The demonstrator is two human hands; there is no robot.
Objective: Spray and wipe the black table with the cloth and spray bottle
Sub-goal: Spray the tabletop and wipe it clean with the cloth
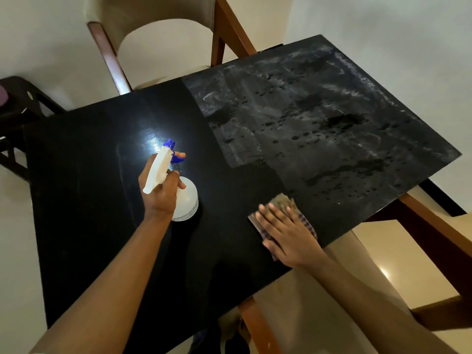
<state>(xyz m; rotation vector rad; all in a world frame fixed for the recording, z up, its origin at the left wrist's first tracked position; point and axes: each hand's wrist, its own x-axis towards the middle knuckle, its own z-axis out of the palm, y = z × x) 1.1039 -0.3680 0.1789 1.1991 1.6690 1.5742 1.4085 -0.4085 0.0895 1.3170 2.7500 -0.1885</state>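
Left grip is clamped round the neck of the spray bottle, one finger on the blue trigger, nozzle aimed away over the glossy near half of the black tabletop. The bottle looks lifted, though this angle does not settle it. Right grip lies flat, fingers straight, pressing the folded cloth onto the tabletop close to its right edge. Beyond it spreads the smeared patch, spotted with droplets, which I judge is not yet wiped. The cloth sits so near the edge that a sideways stroke could carry it off. A spray at this aim would wet the clean half, not the smears, and a light pass may only drag residue into streaks. I cannot make out the bottle's fill level, and the hand hides most of the cloth.
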